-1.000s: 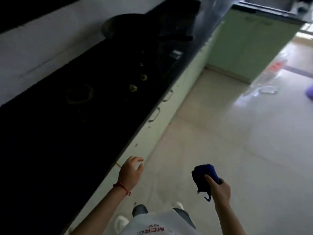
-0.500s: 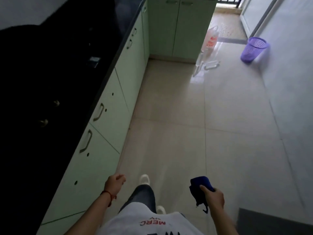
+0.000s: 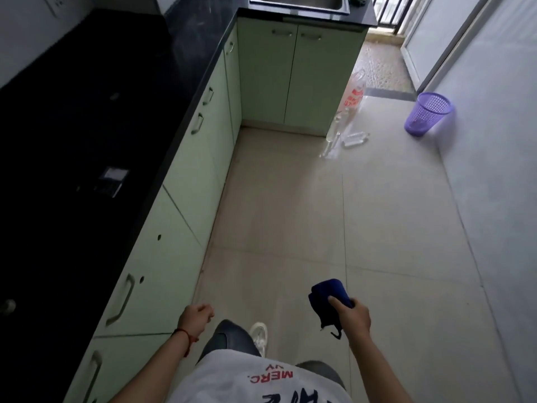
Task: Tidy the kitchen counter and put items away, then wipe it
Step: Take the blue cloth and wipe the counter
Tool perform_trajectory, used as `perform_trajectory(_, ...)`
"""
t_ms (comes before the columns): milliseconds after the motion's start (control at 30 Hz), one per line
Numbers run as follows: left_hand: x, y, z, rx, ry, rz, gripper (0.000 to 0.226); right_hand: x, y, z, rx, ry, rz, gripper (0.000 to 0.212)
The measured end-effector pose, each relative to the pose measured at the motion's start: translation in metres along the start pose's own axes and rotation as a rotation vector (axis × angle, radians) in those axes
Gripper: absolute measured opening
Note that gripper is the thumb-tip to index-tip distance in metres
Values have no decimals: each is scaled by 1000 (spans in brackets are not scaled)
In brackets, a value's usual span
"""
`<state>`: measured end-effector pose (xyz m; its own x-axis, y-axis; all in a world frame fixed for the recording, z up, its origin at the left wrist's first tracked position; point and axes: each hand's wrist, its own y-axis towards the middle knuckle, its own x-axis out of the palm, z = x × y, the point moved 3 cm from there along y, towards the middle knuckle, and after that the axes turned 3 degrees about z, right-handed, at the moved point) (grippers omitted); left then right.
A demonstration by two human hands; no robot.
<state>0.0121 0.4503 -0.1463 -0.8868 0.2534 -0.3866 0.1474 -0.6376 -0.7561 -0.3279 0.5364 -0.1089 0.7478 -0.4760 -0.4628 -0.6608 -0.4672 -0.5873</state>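
A dark blue cloth (image 3: 328,295) is bunched in my right hand (image 3: 351,317), held low over the floor in front of my body. My left hand (image 3: 195,319) hangs beside the cabinet fronts with its fingers loosely curled and nothing in it; a red string sits on the wrist. The black kitchen counter (image 3: 96,120) runs along the left and turns the corner at the far end. It is very dark, and only a small pale reflective patch (image 3: 112,181) shows on it.
Pale green cabinets (image 3: 186,181) line the left and far side. A steel sink (image 3: 299,2) sits at the far end. On the floor lie a plastic bag with clear bottles (image 3: 348,120) and a purple basket (image 3: 427,113). A grey wall bounds the right.
The view has swung from the counter to the floor and along the aisle toward the sink. My left hand dropped from the counter edge to my side. The cloth stays in my right hand.
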Motion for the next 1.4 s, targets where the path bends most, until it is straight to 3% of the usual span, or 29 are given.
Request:
perform_trajectory(200, 21, 53, 133, 117, -8, -37, 27, 2, 69, -42, 119, 13, 56, 31)
perform_trajectory(433, 30, 125, 221, 103, -109, 59, 19, 17, 187, -122, 160, -26, 81, 38)
perform_trajectory(700, 26, 169, 263, -77, -298, 249, 26, 82, 303, -296, -41, -217, -148, 35)
perform_trajectory(867, 21, 184, 279, -188, -448, 334, 20, 147, 328, -396, -187, -298, -290, 30)
perform_trajectory(967, 8, 205, 302, -219, -510, 373, 27, 190, 338, -441, -244, -328, -376, 29)
perform_trajectory(1100, -24, 237, 364, -127, -496, 403, 25, 240, 344, -489, -252, -330, -431, 26)
perform_trajectory(1233, -59, 261, 444, 75, -390, 386, 10, 279, 346, -537, -293, -335, -428, 23)
perform_trajectory(1400, -110, 276, 523, 284, -337, 471, 19, 328, 324, -606, -437, -271, -507, 17)
